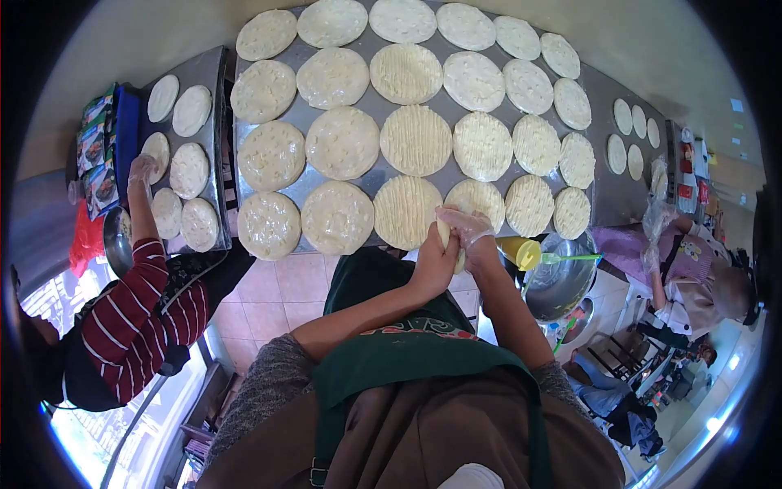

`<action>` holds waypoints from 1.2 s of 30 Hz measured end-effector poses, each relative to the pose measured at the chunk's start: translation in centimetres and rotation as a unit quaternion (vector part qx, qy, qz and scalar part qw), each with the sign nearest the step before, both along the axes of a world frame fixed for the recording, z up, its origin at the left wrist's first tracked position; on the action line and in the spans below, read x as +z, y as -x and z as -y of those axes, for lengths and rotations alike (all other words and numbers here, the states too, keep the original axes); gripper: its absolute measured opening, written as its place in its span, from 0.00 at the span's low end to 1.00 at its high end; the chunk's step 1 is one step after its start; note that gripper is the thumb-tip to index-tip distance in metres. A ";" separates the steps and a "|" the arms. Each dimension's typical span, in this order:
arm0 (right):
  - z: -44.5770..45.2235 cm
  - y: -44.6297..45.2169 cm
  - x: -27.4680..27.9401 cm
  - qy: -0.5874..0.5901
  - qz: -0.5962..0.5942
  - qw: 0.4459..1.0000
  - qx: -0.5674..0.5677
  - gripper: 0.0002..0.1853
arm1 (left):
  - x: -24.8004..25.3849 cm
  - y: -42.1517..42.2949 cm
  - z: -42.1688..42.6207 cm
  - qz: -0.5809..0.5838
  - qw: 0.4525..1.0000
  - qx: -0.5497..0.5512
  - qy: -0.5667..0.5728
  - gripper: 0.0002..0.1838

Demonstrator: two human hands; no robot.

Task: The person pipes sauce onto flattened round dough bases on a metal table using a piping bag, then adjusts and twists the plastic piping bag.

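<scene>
Both my hands meet at the table's front edge, just in front of a ridged dough round [475,198]. My left hand [436,259] is bare and closed around a pale piece of dough [444,233]. My right hand [475,228], in a clear plastic glove, is closed against the same piece from the other side. Its lower end shows beneath the fingers. Rows of flat dough rounds cover the metal table [373,181]; some have wavy ridges, such as one [409,212] left of my hands, others look smooth and glossy [338,218].
Near my right forearm are a yellow container [521,253] and a metal bowl [562,285] with a green-handled tool [570,258]. A person in striped sleeves [147,326] touches a round on the left table. Another gloved person [684,269] stands at the right.
</scene>
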State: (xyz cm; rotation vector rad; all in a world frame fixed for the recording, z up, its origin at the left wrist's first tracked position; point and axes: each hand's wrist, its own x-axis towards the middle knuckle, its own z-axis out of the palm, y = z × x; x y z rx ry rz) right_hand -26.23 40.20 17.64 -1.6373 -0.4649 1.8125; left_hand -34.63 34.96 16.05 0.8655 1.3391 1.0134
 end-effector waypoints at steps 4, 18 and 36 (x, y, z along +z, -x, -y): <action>0.2 0.3 -0.8 -0.026 0.036 0.999 -0.010 0.11 | 0.3 0.2 0.0 0.003 1.000 -0.002 0.028 0.14; 2.5 0.5 1.8 -0.219 0.290 0.926 0.098 0.16 | -2.4 -1.2 -0.1 0.464 0.819 0.122 0.315 0.14; 1.9 2.2 4.4 -0.297 -0.024 0.946 -0.128 0.14 | -1.4 -1.9 -4.0 0.510 0.733 0.222 0.390 0.14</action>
